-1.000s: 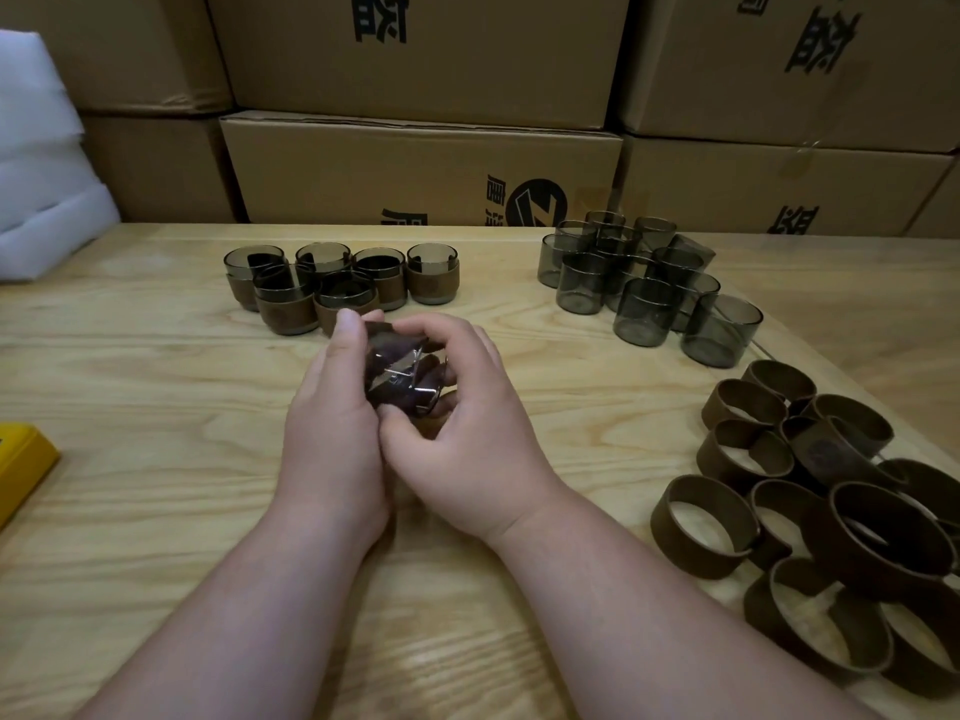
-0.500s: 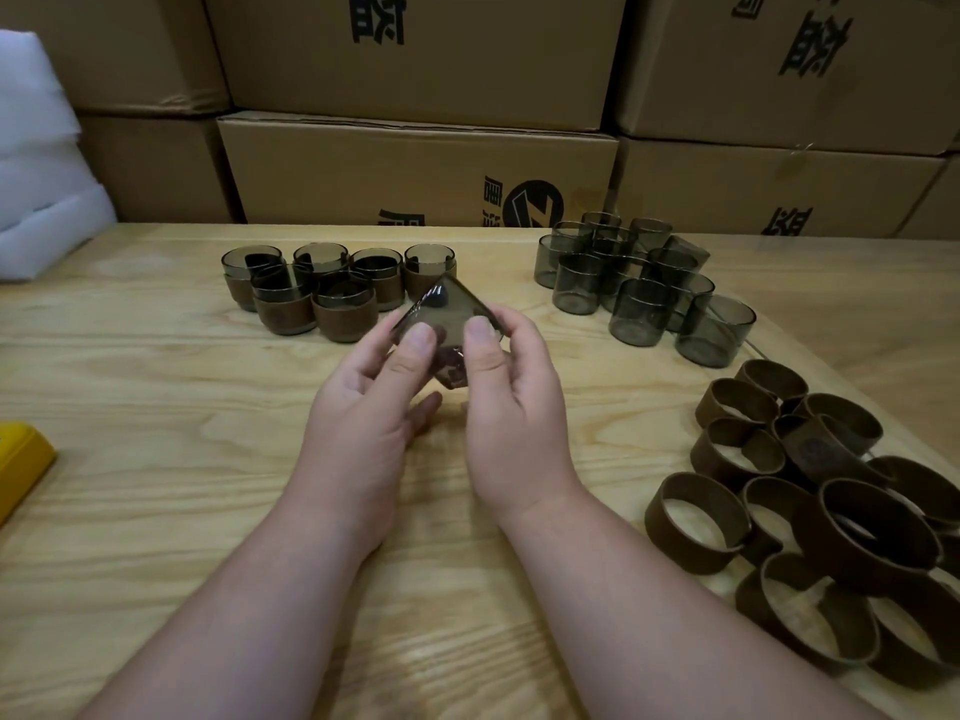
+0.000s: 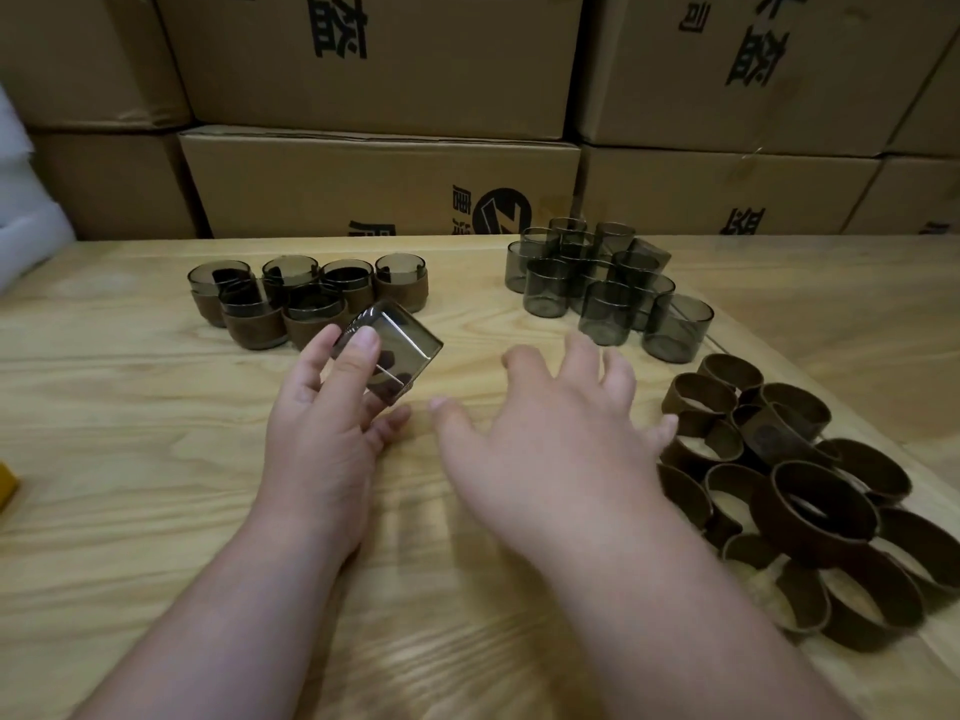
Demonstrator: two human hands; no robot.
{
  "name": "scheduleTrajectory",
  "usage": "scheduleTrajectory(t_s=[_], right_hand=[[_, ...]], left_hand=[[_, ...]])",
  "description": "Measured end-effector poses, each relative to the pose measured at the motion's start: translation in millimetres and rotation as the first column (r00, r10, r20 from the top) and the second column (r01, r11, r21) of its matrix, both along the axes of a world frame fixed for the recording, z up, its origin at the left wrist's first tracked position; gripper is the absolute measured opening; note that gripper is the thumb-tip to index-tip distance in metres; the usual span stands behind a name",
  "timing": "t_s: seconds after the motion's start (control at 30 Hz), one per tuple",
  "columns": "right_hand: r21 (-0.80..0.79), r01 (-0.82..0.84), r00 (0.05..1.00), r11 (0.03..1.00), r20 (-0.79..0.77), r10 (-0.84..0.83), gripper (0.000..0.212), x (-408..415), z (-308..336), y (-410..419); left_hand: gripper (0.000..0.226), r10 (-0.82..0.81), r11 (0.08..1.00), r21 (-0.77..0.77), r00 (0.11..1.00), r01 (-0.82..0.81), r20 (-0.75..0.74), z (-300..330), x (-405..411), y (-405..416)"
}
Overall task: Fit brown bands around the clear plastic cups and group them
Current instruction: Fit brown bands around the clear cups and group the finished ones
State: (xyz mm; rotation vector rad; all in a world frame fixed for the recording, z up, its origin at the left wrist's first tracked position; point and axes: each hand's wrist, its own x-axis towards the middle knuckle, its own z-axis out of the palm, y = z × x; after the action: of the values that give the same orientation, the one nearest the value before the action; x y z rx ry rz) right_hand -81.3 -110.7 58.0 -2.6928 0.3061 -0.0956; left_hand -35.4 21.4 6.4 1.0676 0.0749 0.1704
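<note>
Hidden or unclear: the brown bands (image 3: 810,491) overlap in a heap and the lowest are cut off by the frame's right side, so no firm count; the bare cups (image 3: 608,283) stand packed and see-through, with the rear ones hard to separate.
Held cup (image 3: 388,350): one smoky clear plastic cup, tilted on its side above the middle of the desk (image 3: 130,418); dark patches show through its wall, and whether a band sits on it cannot be told.
Left hand (image 3: 332,423): grasping the held cup, thumb on the near wall, fingers curled beneath it.
Right hand (image 3: 561,423): released, fingers spread and holding nothing, hovering over the desk near the heap of bands; slightly blurred.
Banded cups (image 3: 306,298): six counted, upright, clustered toward the far left of the desk, each with a matte brown sleeve round its lower half.
Bare cups, count: roughly a dozen, near the far edge right of centre; short smooth cylinders, one at the back tipped over.
Brown bands, form: open rings of dull, felt-like stuff, some lying flat, some on edge, along the right edge.
Desk: pale wood with a strong grain.
Cartons (image 3: 379,184): brown cardboard, printed black, stacked behind the far edge.
Left edge: a yellow object (image 3: 6,488) and white foam (image 3: 28,236), both cut off.
</note>
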Motion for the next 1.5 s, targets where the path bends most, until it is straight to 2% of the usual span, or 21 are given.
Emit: scheduleTrajectory(t_s=[0.07, 0.17, 0.27, 0.33, 0.5, 0.6, 0.67, 0.73, 0.8, 0.87, 0.9, 0.97, 1.03, 1.1, 1.17, 1.27, 1.33, 1.43, 1.5], right_hand=[[0.017, 0.028, 0.995, 0.999, -0.095, -0.026, 0.078, 4, 5, -13], [0.082, 0.032, 0.990, 0.996, -0.138, -0.021, 0.078, 9, 1, -19], [0.121, -0.049, 0.995, 0.991, -0.082, 0.059, 0.068, 11, -8, -11], [0.080, -0.075, 0.996, 0.994, -0.033, 0.078, 0.064, 11, -10, -8], [-0.049, -0.011, 0.982, 0.999, -0.188, 0.002, 0.082, 14, -10, -22], [0.048, -0.031, 0.975, 0.998, -0.219, 0.041, 0.083, 20, -19, -21], [0.173, -0.078, 0.988, 0.982, -0.116, 0.099, 0.080, 24, -26, -16], [0.246, -0.162, 0.987, 0.956, 0.065, 0.150, 0.070, 27, -30, -14], [0.192, -0.149, 0.972, 0.970, 0.209, 0.108, 0.064, 29, -28, -14], [0.068, -0.005, 0.966, 0.998, 0.259, -0.013, 0.067, 29, -23, -16], [0.014, 0.073, 0.973, 0.997, 0.218, -0.075, 0.074, 28, -23, -19], [-0.083, 0.145, 0.989, 0.986, 0.031, -0.143, 0.085, 27, -24, -26], [-0.134, 0.114, 0.980, 0.984, -0.145, -0.133, 0.088, 28, -26, -32], [-0.123, 0.081, 0.976, 0.989, -0.190, -0.104, 0.086, 31, -28, -34], [-0.038, 0.043, 0.995, 0.998, -0.089, -0.047, 0.081, 34, -30, -36], [0.277, -0.108, 0.974, 0.955, 0.223, 0.046, 0.059, 34, -28, -32], [0.301, -0.163, 0.936, 0.940, 0.347, 0.051, 0.046, 33, -28, -29], [0.211, -0.059, 0.946, 0.976, 0.324, -0.013, 0.045, 34, -31, -31], [0.243, -0.045, 0.957, 0.969, 0.287, -0.028, 0.043, 35, -32, -32]], left_hand=[[0.073, 0.015, 1.000, 0.004, 1.000, -0.015, -0.006, 0, 2, 1], [0.072, 0.030, 0.999, 0.015, 0.999, -0.029, -0.013, 0, 3, 1], [0.060, 0.040, 0.999, 0.011, 0.999, -0.040, -0.006, -1, 4, 0], [0.061, 0.045, 0.999, 0.008, 0.999, -0.045, -0.009, -1, 4, 0], [0.070, 0.053, 0.999, 0.010, 0.999, -0.053, -0.008, 0, 3, 0], [0.071, 0.057, 0.998, 0.023, 0.998, -0.057, -0.011, 0, 4, 1], [0.072, 0.055, 0.998, 0.028, 0.998, -0.055, -0.017, -2, 4, 2], [0.073, 0.054, 0.998, 0.026, 0.998, -0.054, -0.014, -3, 4, 3], [0.072, 0.054, 0.998, 0.022, 0.999, -0.054, -0.006, -3, 4, 3], [0.071, 0.057, 0.998, 0.018, 0.998, -0.057, -0.004, -2, 4, 2], [0.070, 0.063, 0.998, 0.015, 0.998, -0.062, -0.005, -1, 4, 2], [0.070, 0.071, 0.997, 0.009, 0.997, -0.071, -0.006, -1, 4, 3], [0.069, 0.072, 0.997, 0.011, 0.997, -0.072, -0.009, -1, 4, 3], [0.067, 0.072, 0.997, 0.020, 0.997, -0.071, -0.012, -1, 4, 4], [0.065, 0.064, 0.998, 0.030, 0.998, -0.063, -0.015, -1, 4, 4], [0.053, 0.053, 0.998, 0.035, 0.998, -0.052, -0.022, -1, 5, 4], [0.039, 0.040, 0.999, 0.031, 0.999, -0.039, -0.024, -1, 4, 4], [0.022, 0.019, 1.000, 0.007, 1.000, -0.019, -0.017, 2, 4, 3], [0.025, 0.014, 1.000, -0.001, 1.000, -0.014, -0.011, 2, 4, 4]])
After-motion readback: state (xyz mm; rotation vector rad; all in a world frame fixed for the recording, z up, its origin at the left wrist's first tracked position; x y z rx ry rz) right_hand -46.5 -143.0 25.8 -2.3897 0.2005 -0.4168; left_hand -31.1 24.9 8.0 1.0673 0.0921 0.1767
